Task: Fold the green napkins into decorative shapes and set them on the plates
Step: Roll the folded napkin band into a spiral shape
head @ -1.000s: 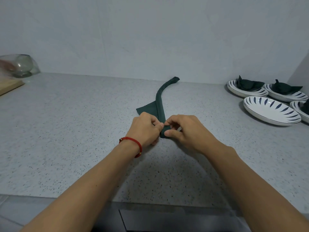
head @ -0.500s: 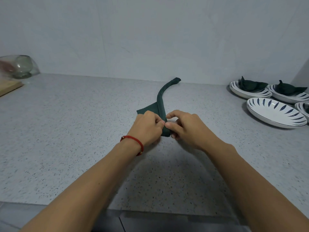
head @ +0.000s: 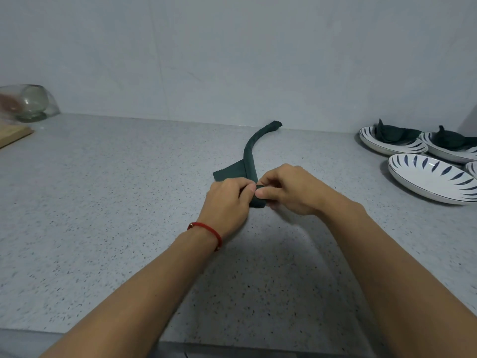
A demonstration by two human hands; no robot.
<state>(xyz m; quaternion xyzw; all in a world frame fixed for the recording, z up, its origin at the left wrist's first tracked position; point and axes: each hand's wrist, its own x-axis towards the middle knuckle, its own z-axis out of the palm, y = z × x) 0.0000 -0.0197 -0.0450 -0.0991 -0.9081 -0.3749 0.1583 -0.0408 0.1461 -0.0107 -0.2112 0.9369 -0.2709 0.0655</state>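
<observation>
While the left hand [head: 228, 200] and right hand [head: 289, 189] both pinch the near end of the green napkin [head: 249, 161] with curled fingers, mid-counter, the roll looks only just begun. The long rolled tail runs off toward the back edge of the counter [head: 103, 202], unheld, with a loose flap to its left. If either pinch slackens, I'd expect the tight coil to spring open. Rolling crookedly could drag that tail askew. The empty plate [head: 426, 177] waits near the right edge.
</observation>
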